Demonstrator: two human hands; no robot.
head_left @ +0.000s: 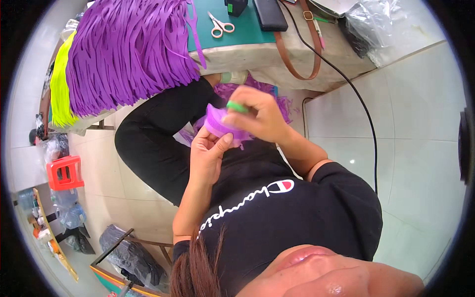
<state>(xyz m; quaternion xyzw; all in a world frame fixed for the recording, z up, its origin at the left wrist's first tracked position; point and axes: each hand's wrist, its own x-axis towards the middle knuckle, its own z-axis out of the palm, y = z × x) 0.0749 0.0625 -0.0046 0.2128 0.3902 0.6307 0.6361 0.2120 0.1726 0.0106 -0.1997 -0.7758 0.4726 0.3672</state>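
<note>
A curved purple piece of flexible, rubber-like material (216, 121) is held over my lap. My left hand (210, 151) grips its lower edge, with the thumb on the near side. Just above and to the right, my right hand (260, 116) is closed around a small bright green object (237, 106). That hand is slightly blurred, and the kind of green object cannot be made out. Its fingertips are right at the purple piece, partly covering it.
Many purple strips (131, 54) hang over the table edge beside yellow ones (60, 86). Scissors (221, 24) and a black case (270, 15) lie on a green mat (242, 38). A brown strap (297, 74) and black cable (363, 101) hang rightward. A red stool (65, 173) stands left.
</note>
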